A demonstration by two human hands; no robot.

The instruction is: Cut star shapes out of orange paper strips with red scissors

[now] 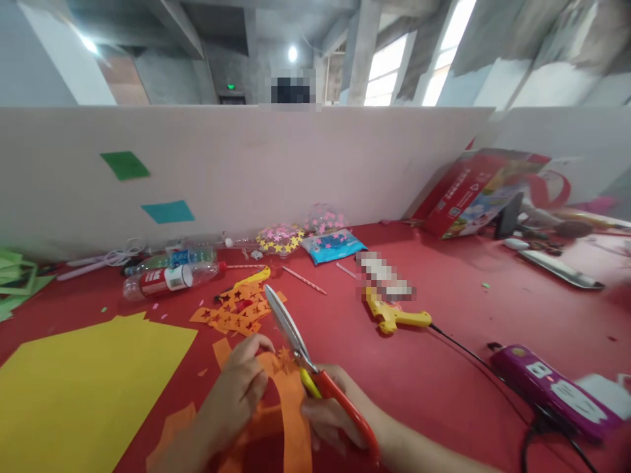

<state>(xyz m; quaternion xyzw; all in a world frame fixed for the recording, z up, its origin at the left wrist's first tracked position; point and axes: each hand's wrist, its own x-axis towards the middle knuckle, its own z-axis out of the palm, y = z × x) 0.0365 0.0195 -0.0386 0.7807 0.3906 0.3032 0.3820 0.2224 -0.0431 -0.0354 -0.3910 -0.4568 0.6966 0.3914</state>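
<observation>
My right hand (pixel 335 407) is closed around a pair of scissors (pixel 290 328) with red and yellow handles. The blades point up and to the left and lie close together. A long strip of orange paper (pixel 296 420) hangs below them, beside the fingers of that hand. My left hand (pixel 239 387) has its fingers curled on the orange paper; the exact grip is partly hidden. Just left of the blades, a small orange star-like shape (pixel 283 361) shows at the paper's top. Beyond my hands lies a pile of orange scraps (pixel 241 309) with star-shaped holes.
Yellow paper sheets (pixel 93 387) cover the left side of the red table. Plastic bottles (pixel 172 279) lie behind the scraps. A yellow glue gun (pixel 394 315) is to the right, its cord running towards a purple power strip (pixel 557 391). A white partition (pixel 296 164) stands behind.
</observation>
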